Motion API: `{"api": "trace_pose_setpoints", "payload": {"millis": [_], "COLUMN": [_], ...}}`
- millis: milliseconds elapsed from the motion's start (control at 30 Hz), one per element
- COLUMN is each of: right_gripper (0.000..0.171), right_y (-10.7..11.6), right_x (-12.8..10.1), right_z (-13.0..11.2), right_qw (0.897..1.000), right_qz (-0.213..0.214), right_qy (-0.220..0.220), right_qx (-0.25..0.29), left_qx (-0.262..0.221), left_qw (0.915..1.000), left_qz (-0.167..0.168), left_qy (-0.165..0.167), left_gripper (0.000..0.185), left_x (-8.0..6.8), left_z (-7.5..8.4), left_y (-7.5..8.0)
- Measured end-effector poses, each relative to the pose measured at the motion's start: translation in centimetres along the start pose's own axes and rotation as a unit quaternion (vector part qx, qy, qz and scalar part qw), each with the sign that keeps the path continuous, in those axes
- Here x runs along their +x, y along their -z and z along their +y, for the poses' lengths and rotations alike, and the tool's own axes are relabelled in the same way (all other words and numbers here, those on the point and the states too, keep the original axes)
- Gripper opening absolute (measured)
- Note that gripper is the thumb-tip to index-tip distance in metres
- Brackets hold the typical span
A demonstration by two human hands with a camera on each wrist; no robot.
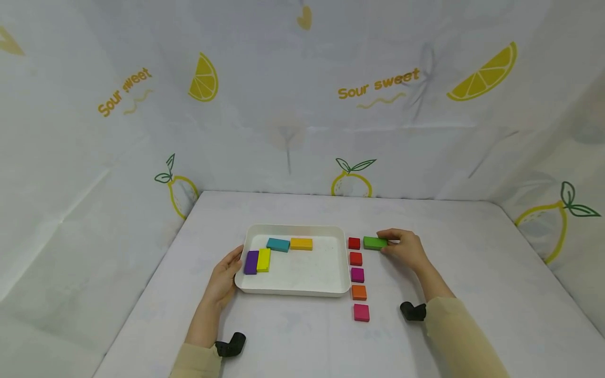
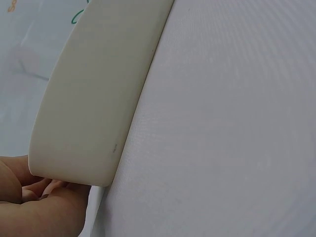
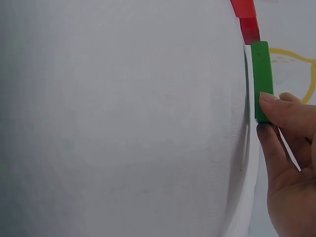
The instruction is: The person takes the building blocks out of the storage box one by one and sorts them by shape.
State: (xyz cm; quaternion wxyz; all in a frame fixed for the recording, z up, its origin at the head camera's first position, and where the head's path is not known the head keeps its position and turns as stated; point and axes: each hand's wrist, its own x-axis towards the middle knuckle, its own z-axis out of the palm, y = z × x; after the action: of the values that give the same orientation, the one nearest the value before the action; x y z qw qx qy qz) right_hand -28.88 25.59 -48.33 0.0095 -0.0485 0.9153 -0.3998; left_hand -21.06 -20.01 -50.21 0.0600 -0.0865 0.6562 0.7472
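A shallow white tray (image 1: 302,283) lies on the table. My left hand (image 1: 224,278) grips its left end by the rim; in the left wrist view the tray's side wall (image 2: 94,108) hides part of those fingers. Inside lie a purple block (image 1: 251,262), a yellow block (image 1: 263,260) beside it, a teal block (image 1: 278,244) and an orange-yellow block (image 1: 301,244). Right of the tray, my right hand (image 1: 405,249) pinches the right end of a long green block (image 3: 262,74) between thumb and fingers. Its far end points at a red block (image 1: 354,243).
Below that red block runs a column of small square blocks along the tray's right side: another red (image 1: 356,259), a magenta (image 1: 357,275), an orange (image 1: 358,292) and a pink (image 1: 361,313). A white cloth with lemon prints (image 1: 302,131) hangs behind the table.
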Motion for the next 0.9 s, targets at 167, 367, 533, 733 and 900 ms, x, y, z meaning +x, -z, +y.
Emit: {"api": "trace_pose_setpoints", "payload": {"millis": [167, 367, 533, 733, 900], "right_gripper": [0.038, 0.038, 0.039, 0.040, 0.040], "right_y": [0.04, -0.04, -0.07, -0.13, -0.25], "right_x": [0.03, 0.00, 0.01, 0.09, 0.15], "right_z": [0.08, 0.31, 0.46, 0.42, 0.41], "right_qw": [1.000, 1.000, 1.000, 1.000, 1.000], "right_qz": [-0.001, -0.008, -0.012, -0.014, -0.014], "right_qy": [0.002, 0.001, 0.005, 0.004, 0.001], "right_qx": [0.000, 0.000, 0.003, 0.003, 0.003], "left_qx": [0.001, 0.001, 0.002, -0.001, 0.001], "left_qw": [1.0000, 1.0000, 1.0000, 1.0000, 1.0000], "left_qz": [-0.002, 0.001, -0.001, -0.001, 0.000], "left_qy": [-0.002, 0.002, 0.002, -0.001, 0.001], "left_gripper": [0.049, 0.049, 0.049, 0.050, 0.050], "left_x": [0.06, 0.00, 0.00, -0.02, -0.02], "left_z": [0.07, 0.05, -0.06, -0.01, 0.03], "left_y": [-0.09, -0.08, -0.02, -0.03, -0.04]}}
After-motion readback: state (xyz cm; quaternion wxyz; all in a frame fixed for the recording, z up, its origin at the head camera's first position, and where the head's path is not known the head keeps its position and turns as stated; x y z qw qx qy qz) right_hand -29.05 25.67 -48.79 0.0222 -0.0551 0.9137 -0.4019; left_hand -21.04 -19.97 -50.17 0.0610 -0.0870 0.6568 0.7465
